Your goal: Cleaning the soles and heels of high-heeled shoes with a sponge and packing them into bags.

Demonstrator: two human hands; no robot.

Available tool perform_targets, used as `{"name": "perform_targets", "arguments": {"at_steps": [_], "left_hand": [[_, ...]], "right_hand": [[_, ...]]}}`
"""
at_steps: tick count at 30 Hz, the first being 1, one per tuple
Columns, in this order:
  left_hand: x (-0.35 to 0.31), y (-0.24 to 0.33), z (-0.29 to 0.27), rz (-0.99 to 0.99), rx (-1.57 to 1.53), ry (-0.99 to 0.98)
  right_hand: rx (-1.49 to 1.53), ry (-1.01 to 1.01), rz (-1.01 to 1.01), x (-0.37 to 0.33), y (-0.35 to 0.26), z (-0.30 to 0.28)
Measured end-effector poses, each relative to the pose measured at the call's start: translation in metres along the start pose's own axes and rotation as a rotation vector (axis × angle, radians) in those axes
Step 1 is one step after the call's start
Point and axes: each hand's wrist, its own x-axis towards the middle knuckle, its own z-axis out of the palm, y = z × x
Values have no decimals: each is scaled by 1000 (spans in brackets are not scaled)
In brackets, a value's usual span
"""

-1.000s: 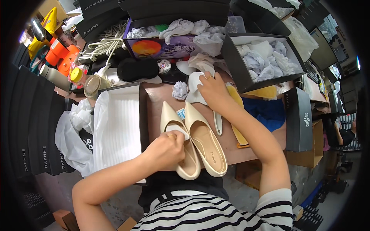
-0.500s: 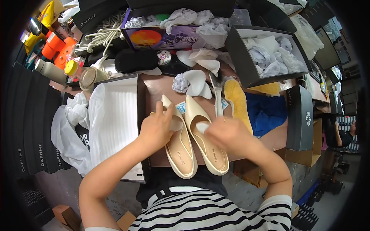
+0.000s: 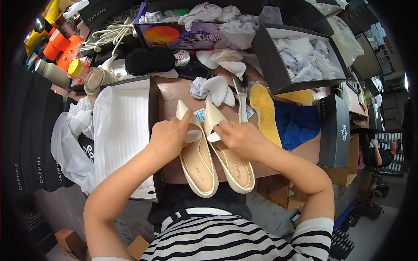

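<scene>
Two cream pointed-toe pumps lie side by side at the table's front edge, toes pointing away from me. My left hand [image 3: 170, 135] is closed on the side of the left pump [image 3: 199, 169] near its toe, beside a white insert [image 3: 193, 135] in its opening. With my right hand [image 3: 238, 135] I pinch at a white insert [image 3: 214, 137] in the mouth of the right pump [image 3: 237, 167]. Some fingertips are hidden inside the shoes. Beyond the toes lie white shaped inserts [image 3: 217, 91] and a crumpled paper ball [image 3: 199, 88].
An open shoebox [image 3: 154, 100] with white lining stands to the left. A brush [image 3: 242, 102], yellow cloth [image 3: 263, 113] and blue cloth [image 3: 294, 124] lie right of the pumps. A grey box [image 3: 278, 74] of crumpled paper is at the back right; a closed dark box [image 3: 334, 130] stands far right.
My right hand has moved left and forward to the right pump's opening, where its insert now sits further toward the toe. The left hand's fingers have drawn closer together.
</scene>
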Motion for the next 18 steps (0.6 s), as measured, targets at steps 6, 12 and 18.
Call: {"name": "perform_targets", "arguments": {"at_steps": [6,12,18], "left_hand": [[-11,7,-15,55,-20,266],[-8,19,-23,248,-82,388],[3,32,-11,241,-282,113]], "right_hand": [[152,13,-3,-16,-10,-29],[12,177,-67,-21,-6,-19],[101,-136,50,-9,-2,1]]}}
